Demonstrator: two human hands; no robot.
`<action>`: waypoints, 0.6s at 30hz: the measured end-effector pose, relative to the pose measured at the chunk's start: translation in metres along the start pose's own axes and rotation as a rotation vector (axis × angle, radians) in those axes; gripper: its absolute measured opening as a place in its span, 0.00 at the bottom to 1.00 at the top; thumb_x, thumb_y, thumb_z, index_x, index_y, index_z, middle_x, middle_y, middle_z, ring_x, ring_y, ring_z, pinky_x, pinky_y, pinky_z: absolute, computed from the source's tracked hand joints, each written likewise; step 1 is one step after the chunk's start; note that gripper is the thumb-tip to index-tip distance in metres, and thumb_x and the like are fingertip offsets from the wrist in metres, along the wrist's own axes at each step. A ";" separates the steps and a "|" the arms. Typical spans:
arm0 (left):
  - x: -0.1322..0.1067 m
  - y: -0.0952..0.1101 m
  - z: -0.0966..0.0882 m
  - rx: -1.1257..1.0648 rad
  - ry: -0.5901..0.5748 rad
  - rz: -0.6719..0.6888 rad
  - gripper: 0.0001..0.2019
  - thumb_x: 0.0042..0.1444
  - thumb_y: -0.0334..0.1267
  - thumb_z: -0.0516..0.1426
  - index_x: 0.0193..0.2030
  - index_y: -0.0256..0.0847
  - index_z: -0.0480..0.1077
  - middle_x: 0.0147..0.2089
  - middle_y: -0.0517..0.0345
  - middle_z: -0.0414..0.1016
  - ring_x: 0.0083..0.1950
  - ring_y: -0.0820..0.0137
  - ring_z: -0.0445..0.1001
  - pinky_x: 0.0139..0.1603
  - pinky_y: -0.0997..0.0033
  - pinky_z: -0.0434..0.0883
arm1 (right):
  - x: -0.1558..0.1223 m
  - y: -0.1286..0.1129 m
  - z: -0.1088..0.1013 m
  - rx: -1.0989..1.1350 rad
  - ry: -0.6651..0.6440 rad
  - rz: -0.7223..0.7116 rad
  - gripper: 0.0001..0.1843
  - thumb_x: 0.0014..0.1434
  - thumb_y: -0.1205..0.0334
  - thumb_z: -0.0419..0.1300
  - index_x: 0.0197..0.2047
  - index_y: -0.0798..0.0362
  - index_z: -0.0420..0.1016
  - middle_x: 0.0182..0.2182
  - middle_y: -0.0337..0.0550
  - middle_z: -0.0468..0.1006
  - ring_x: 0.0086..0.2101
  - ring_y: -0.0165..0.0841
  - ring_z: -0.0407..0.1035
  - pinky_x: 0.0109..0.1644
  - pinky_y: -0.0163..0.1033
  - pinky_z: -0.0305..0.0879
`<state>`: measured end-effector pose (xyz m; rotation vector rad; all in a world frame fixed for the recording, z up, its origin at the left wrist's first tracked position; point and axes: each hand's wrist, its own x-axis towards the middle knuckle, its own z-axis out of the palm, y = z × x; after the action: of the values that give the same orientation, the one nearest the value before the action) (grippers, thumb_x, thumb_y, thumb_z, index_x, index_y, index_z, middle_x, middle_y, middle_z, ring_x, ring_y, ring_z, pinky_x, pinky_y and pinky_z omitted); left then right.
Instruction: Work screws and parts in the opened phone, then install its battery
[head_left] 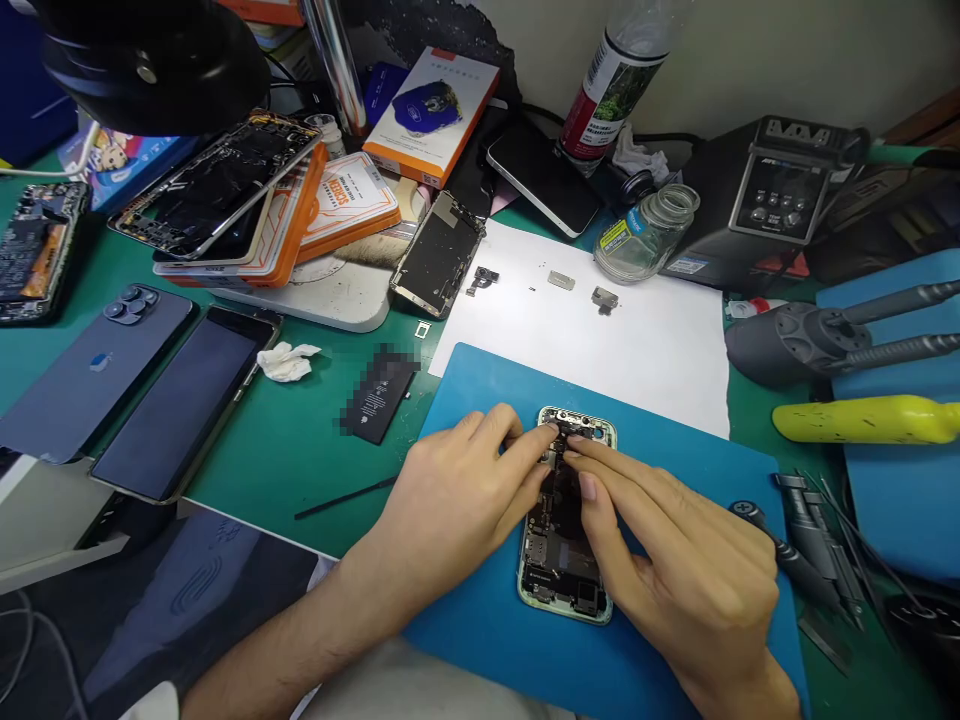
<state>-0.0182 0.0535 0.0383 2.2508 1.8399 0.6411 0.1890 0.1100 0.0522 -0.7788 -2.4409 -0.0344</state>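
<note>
An open phone (541, 550) lies on the near blue mat (472, 625). The left hand (465, 480) and right hand (686, 560) touch its far end, fingers bunched close; I can't tell if they pinch anything.

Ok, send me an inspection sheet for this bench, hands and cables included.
Surface: blue mat on a green tabletop; white paper beyond it.
Work items: opened smartphone on the mat, internals exposed; metal bracket on the paper.
Clutter: black phone battery, crumpled tissue, stacked boxes at left.
Hands: left hand and right hand at the smartphone's upper end; pinched parts, if any, hidden.
Cables: white cable, upper left; black cable behind the plastic bottle.
Surroundings: glass jar and black control unit at the back.
</note>
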 end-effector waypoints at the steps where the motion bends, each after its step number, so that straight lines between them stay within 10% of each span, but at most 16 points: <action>1: 0.000 0.000 0.000 -0.002 0.002 -0.001 0.14 0.83 0.39 0.53 0.67 0.45 0.75 0.49 0.59 0.79 0.41 0.68 0.79 0.35 0.67 0.71 | 0.000 0.000 0.001 0.000 -0.005 -0.002 0.14 0.67 0.76 0.71 0.55 0.58 0.82 0.53 0.46 0.88 0.47 0.36 0.85 0.51 0.40 0.80; 18: 0.003 0.004 -0.001 0.070 -0.003 0.016 0.11 0.79 0.36 0.58 0.63 0.44 0.76 0.45 0.60 0.77 0.38 0.66 0.77 0.32 0.65 0.69 | 0.002 -0.001 0.001 0.040 -0.039 0.032 0.10 0.73 0.73 0.67 0.55 0.57 0.82 0.52 0.45 0.87 0.48 0.35 0.84 0.49 0.39 0.77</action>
<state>-0.0145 0.0552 0.0411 2.3115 1.8725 0.5837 0.1872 0.1106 0.0524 -0.8083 -2.4573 0.0416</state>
